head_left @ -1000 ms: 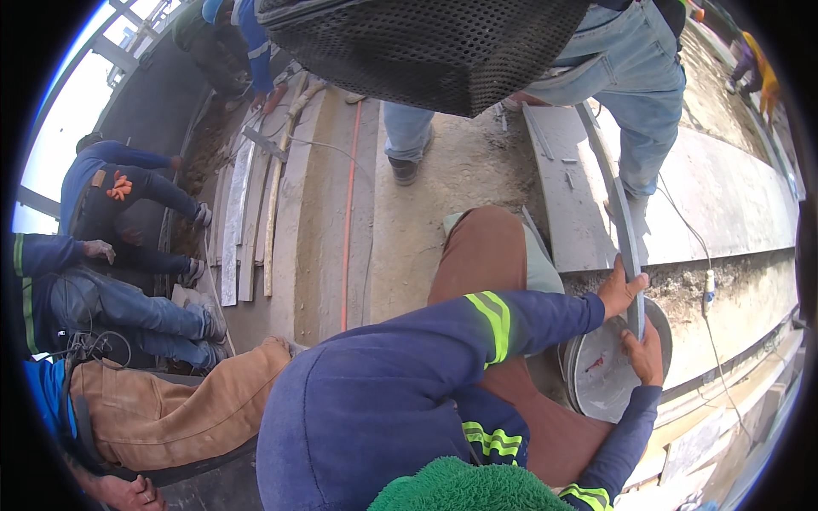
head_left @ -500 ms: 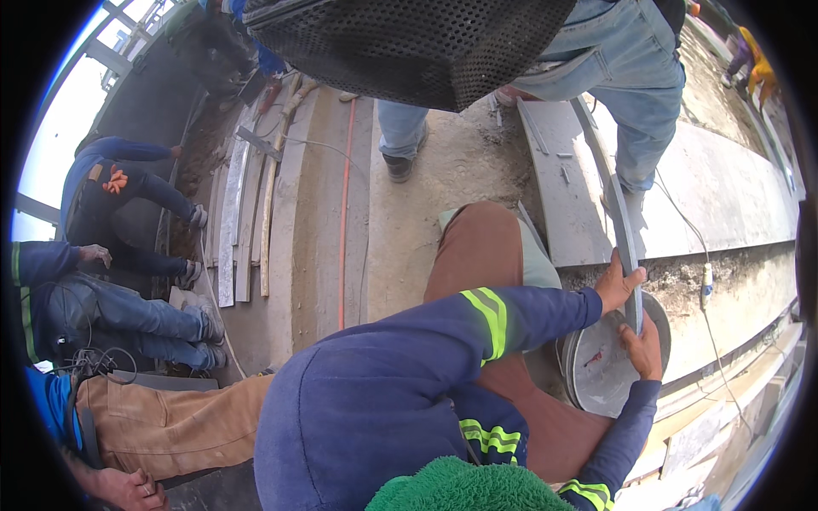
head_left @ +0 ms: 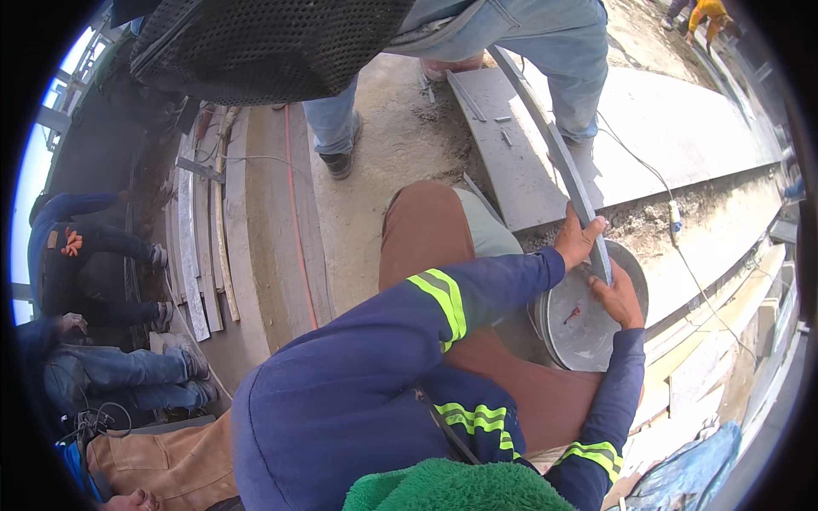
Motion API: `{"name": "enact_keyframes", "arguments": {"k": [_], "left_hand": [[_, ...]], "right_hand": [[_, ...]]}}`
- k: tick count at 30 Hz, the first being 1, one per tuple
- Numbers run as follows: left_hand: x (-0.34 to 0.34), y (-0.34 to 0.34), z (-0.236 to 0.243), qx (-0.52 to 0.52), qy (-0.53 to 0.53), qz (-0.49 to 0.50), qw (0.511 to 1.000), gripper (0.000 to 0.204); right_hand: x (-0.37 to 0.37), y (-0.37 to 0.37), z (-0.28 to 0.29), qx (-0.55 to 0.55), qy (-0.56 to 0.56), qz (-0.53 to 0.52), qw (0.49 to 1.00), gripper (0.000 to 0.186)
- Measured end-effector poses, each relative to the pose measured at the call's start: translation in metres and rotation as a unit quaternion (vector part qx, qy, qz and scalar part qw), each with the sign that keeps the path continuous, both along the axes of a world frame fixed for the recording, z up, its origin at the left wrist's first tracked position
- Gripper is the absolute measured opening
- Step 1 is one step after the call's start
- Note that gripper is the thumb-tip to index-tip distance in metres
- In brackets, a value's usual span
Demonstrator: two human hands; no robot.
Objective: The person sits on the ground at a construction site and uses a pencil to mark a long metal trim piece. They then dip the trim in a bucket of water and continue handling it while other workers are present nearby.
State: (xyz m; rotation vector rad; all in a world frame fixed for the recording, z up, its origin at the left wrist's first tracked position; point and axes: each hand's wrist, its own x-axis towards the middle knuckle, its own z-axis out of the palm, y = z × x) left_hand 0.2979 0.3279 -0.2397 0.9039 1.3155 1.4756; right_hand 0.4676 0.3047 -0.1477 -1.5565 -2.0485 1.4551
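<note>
A long, narrow grey strip (head_left: 554, 152), its material unclear, slants down from beside a standing person's legs toward me. Near its lower end my left hand (head_left: 577, 239) is closed around it, thumb laid along the side. My right hand (head_left: 620, 295) grips the bottom tip just below. Under both hands a round grey bucket (head_left: 567, 345) stands by my bent knee, its inside coated pale, with a small red thing (head_left: 573, 315) in it. My brown trouser leg (head_left: 426, 230) is bent to the left of the strip.
Beyond the bucket lies a wide grey slab (head_left: 682, 128) with small offcuts. A cable with a connector (head_left: 675, 217) crosses its edge. A co-worker in jeans (head_left: 558, 64) stands ahead; others are at left, near long planks (head_left: 194, 255) and an orange hose (head_left: 300, 230). Blue plastic sheeting (head_left: 694, 473) lies lower right.
The view has swung, so the surroundings sit further left and higher. Both hands keep hold of the strip, and more blue sheeting shows at lower right.
</note>
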Motion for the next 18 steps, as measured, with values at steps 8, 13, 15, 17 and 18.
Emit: {"name": "enact_keyframes", "arguments": {"k": [8, 13, 15, 17, 18], "left_hand": [[0.003, 0.002, 0.0, -0.022, -0.017, -0.008, 1.0, 0.087], [-0.001, -0.003, 0.007, -0.043, -0.038, -0.034, 0.998, 0.096], [-0.002, -0.002, 0.003, -0.039, -0.032, -0.031, 0.998, 0.096], [-0.002, -0.001, 0.003, -0.046, -0.029, -0.029, 0.998, 0.096], [-0.001, -0.002, 0.004, -0.044, -0.033, -0.027, 0.998, 0.095]], "right_hand": [[0.007, 0.003, -0.001, 0.02, -0.036, 0.016, 0.999, 0.059], [0.008, 0.0, 0.0, 0.047, -0.024, 0.026, 0.998, 0.06], [0.007, 0.0, -0.003, 0.087, -0.027, 0.039, 0.995, 0.06], [0.008, 0.0, -0.003, 0.076, -0.028, 0.036, 0.996, 0.059], [0.008, 0.0, -0.002, 0.07, -0.028, 0.035, 0.997, 0.059]]}}
